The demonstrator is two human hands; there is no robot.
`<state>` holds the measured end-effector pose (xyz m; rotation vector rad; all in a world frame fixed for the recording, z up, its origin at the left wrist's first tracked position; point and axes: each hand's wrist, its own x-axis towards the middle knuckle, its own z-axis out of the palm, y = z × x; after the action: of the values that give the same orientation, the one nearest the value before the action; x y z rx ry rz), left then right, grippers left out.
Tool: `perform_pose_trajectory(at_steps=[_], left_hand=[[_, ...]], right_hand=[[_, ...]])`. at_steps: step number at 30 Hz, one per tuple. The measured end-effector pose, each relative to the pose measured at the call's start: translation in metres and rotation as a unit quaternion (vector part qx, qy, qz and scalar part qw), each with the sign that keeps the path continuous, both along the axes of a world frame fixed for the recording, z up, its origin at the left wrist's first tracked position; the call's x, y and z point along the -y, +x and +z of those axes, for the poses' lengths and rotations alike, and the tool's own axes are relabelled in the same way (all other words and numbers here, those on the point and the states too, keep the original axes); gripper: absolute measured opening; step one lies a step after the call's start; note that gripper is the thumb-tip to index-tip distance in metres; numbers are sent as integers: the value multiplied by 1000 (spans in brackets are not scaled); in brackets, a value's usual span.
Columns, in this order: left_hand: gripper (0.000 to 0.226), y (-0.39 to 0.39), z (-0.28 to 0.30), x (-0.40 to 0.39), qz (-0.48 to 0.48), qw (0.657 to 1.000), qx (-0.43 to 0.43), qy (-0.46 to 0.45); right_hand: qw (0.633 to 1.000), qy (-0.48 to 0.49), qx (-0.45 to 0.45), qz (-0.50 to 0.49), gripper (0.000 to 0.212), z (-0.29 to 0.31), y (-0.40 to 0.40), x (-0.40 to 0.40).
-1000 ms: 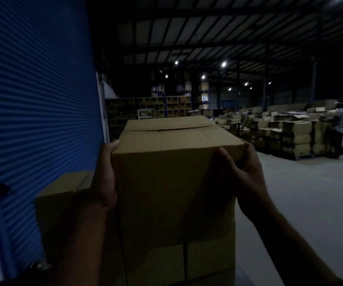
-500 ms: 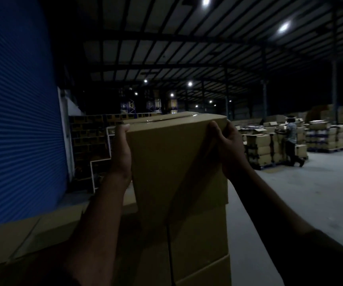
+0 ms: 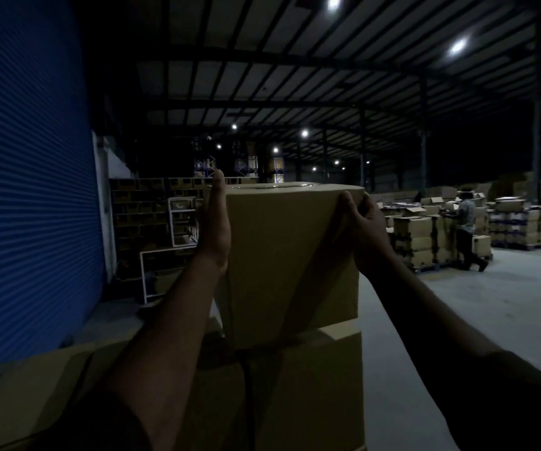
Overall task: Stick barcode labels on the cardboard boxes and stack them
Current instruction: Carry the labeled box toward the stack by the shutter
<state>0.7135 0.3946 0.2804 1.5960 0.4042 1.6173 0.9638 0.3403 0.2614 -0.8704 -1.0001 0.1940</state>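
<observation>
Cardboard box (image 3: 290,255) between both hands.

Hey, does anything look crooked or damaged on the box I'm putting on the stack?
The top box sits skewed on the box below, whose edge shows as a ledge at right. No damage visible, though the light is dim.

Two bare forearms fill the lower half of the head view, both running up from the bottom edge. The left hand (image 3: 216,222) shows no ring, no glove, no watch that can be made out in this dim light; the wrist below it is bare too. The right hand (image 3: 365,231) is just as plain, fingers uncovered. A dark sleeve (image 3: 523,402) covers the right upper arm near the lower right corner. On the left arm the light is too low to tell where any sleeve begins
</observation>
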Motion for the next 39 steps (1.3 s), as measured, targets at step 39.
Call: perform_pose_trajectory(at_steps=[39], left_hand=[[71, -143, -179, 85, 289, 947, -133, 45]], right_hand=[[958, -3, 263, 112, 34, -156, -247, 25]])
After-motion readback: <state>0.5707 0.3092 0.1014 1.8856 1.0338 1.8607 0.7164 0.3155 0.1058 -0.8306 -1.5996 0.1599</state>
